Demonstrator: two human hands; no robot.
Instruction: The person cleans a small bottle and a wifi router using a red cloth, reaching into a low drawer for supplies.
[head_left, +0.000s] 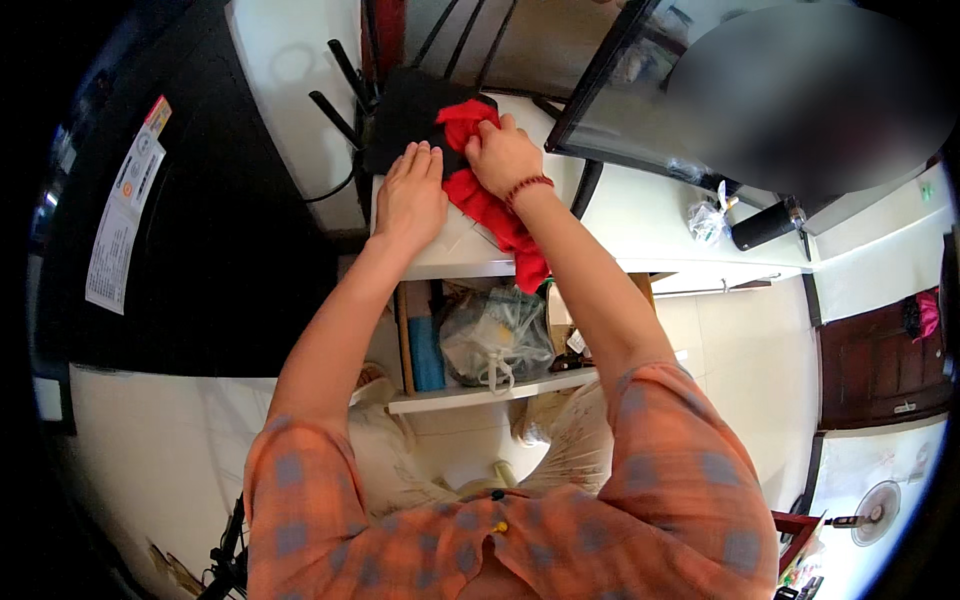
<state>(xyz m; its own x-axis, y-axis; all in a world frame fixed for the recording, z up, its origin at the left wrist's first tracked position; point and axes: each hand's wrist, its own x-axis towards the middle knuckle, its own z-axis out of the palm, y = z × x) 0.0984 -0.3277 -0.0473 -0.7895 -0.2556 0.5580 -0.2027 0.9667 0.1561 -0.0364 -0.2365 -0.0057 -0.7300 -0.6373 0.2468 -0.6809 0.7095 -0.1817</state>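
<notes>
My right hand (504, 159) grips a bunched red cloth (469, 124) against the top of a black box-shaped device (409, 101). The cloth's loose tail hangs over the front edge of a white cabinet (435, 251). My left hand (411, 193) lies flat on the device's near edge, fingers stretched out and holding nothing. Thick black antennas (337, 120) rise at the device's left side. Below my forearms a drawer (495, 394) is pulled out. Inside it are a clear plastic bag (491, 334) with a white drawstring and a blue object (426, 352).
A black-framed screen (600, 139) stands on the cabinet to the right. Beyond it are a small plastic bag (707, 221) and a black bottle (765, 225). A large black panel (225, 262) with printed labels rises at left. An electric fan (876, 514) is far right.
</notes>
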